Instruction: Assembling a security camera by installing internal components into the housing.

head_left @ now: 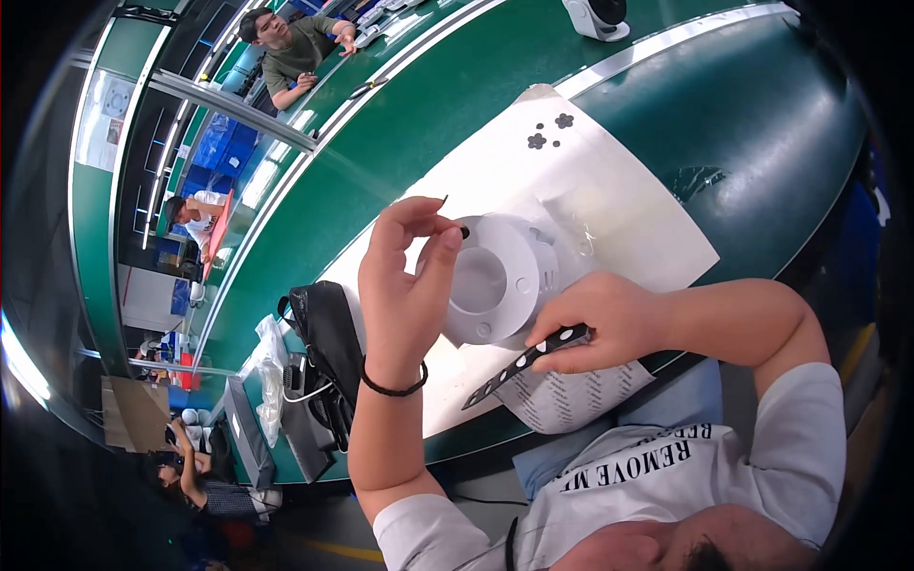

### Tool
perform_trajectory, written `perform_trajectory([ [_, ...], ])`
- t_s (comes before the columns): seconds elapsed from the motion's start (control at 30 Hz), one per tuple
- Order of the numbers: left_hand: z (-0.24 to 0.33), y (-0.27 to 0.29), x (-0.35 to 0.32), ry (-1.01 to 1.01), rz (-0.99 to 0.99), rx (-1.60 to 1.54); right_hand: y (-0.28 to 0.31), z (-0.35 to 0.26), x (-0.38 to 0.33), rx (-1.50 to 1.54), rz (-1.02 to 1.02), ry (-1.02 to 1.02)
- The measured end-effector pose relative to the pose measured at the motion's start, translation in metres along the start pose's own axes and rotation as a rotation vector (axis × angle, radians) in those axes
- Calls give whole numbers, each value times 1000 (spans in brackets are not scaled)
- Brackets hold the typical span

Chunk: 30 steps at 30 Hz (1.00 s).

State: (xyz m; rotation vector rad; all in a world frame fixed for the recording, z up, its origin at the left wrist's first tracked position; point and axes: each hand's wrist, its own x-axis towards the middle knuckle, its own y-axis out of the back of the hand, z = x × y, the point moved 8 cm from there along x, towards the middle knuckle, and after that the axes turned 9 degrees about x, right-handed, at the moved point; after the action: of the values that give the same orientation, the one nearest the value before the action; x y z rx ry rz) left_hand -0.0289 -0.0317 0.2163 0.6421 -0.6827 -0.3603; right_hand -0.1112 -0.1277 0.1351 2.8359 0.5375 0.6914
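Observation:
My left hand [409, 276] is raised beside a white round plastic housing [512, 262], thumb and fingers closed in a pinch. At its fingertips shows a small black round pad [465, 232]. The housing has a wide round opening and stands on a white sheet [647, 224]. My right hand [595, 319], in front of the housing, grips a black strip [519, 369] with white round spots along it. The strip slants down to the left, over the sheet's near edge. Whether the right fingers touch the housing, I cannot tell.
Black flower-shaped pieces [537, 141] and small dots lie on the sheet's far part. Printed paper [581, 400] overhangs the near table edge. To the left are a black bag [324, 328] and clear plastic [270, 366]. A white device [598, 17] stands far off. Co-workers [295, 62] sit across.

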Motion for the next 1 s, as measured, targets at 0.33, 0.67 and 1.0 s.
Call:
perform_trajectory([
  [0.33, 52, -6, -15, -609, 95, 838, 3, 7, 2, -4, -24, 17],
  [0.67, 28, 22, -18, -369, 78, 610, 5, 0, 1, 16, -10, 65],
  [1.0, -6, 38, -22, -54, 13, 375, 5, 3, 2, -2, -24, 94],
])
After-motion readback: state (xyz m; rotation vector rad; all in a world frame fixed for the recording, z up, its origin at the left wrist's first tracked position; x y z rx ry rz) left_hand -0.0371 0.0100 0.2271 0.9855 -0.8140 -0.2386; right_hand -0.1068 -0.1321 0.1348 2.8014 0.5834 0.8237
